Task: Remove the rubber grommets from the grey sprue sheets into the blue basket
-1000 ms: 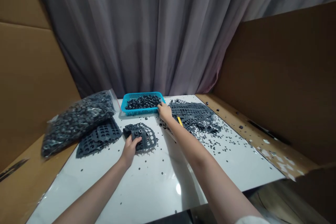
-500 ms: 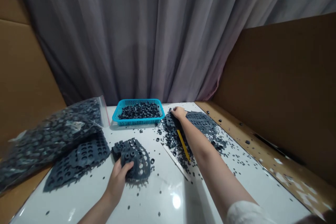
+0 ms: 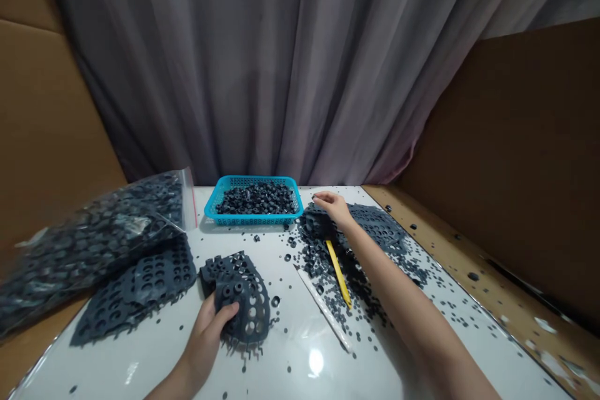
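My left hand (image 3: 209,328) grips the near-left side of a dark grey rubber sheet (image 3: 253,287) full of round holes, thumb on top. Small round rubber pieces sit in part of this sheet, which is bent upward; other holes are see-through. Over at the right, my right hand (image 3: 334,206) hovers above a heap of loose black bits (image 3: 314,256), thumb and fingers pinched together. A tiny dark piece (image 3: 314,197) shows at its fingertips, too small to name surely. Below that wrist lies a yellow strip-like tool (image 3: 339,275), and beside it a white pen-like stick (image 3: 323,308).
A blue basket (image 3: 253,219) of small black rubber pieces stands at the back. On the left, a clear zip bag (image 3: 107,225) of such pieces rests partly over another perforated sheet (image 3: 140,281). More sheets (image 3: 379,225) lie at the right. Cardboard walls (image 3: 515,137) flank the table.
My right hand has lifted slightly from the heap, with a tiny dark piece now showing at its fingertips. My left hand still holds the sheet. The view has shifted a little.
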A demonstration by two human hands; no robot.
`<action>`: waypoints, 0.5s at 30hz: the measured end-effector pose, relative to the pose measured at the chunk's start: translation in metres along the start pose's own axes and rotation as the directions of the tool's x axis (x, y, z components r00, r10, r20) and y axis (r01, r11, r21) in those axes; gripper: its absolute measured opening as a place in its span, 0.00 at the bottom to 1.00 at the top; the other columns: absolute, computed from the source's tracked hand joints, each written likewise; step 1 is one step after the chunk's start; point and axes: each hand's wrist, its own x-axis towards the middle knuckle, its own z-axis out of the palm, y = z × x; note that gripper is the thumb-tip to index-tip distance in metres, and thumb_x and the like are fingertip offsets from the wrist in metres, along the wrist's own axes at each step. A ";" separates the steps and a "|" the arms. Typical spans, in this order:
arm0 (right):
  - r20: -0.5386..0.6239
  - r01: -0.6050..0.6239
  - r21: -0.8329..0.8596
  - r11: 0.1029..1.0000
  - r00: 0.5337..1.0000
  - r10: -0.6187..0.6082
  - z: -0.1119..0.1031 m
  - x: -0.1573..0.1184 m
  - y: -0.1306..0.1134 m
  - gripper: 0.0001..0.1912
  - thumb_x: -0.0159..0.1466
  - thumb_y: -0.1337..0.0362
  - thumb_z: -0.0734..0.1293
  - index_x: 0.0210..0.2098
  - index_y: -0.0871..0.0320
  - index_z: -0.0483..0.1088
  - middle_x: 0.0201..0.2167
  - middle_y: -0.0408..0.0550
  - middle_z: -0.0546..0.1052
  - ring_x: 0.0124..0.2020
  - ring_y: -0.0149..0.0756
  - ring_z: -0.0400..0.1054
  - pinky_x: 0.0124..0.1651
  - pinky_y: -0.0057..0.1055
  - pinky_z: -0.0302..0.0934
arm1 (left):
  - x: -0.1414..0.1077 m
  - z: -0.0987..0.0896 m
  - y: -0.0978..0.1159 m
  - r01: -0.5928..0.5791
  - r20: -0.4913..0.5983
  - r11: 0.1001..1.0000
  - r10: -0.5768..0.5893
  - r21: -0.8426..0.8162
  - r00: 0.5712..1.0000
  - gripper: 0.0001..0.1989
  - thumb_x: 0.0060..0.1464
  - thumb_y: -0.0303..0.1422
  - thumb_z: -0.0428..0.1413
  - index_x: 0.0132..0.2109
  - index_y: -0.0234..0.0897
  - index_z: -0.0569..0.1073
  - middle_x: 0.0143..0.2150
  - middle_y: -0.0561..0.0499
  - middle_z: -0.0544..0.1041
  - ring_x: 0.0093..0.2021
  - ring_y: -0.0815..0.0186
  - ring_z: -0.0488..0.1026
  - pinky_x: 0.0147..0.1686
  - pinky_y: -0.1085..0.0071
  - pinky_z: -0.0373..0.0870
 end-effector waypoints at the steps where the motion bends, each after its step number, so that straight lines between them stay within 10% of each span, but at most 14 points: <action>1: 0.020 0.034 0.061 0.998 0.999 -0.035 -0.004 -0.013 -0.008 0.17 0.52 0.55 0.68 0.37 0.60 0.73 0.36 0.50 0.79 0.38 0.37 0.72 0.43 0.35 0.64 | 0.000 0.000 0.000 -0.001 -0.005 1.000 0.001 0.006 1.000 0.22 0.37 0.39 0.64 0.41 0.37 0.73 0.37 0.50 0.79 0.42 0.55 0.74 0.38 0.69 0.71; 6: 0.100 0.119 0.492 0.862 0.976 -0.192 -0.021 -0.083 -0.055 0.14 0.47 0.59 0.74 0.33 0.56 0.74 0.33 0.46 0.79 0.35 0.34 0.72 0.43 0.34 0.65 | 0.000 0.001 0.003 -0.027 -0.003 0.999 0.027 0.034 1.000 0.19 0.37 0.39 0.64 0.38 0.36 0.74 0.33 0.51 0.79 0.37 0.58 0.73 0.33 0.71 0.71; 15: 0.346 -0.232 0.814 0.533 0.930 -0.123 -0.037 -0.153 -0.103 0.14 0.46 0.59 0.76 0.33 0.53 0.76 0.32 0.44 0.80 0.31 0.31 0.72 0.42 0.32 0.64 | 0.002 0.004 0.006 -0.077 0.003 0.997 0.077 0.020 0.997 0.19 0.36 0.37 0.64 0.37 0.35 0.74 0.32 0.50 0.79 0.35 0.60 0.73 0.33 0.72 0.70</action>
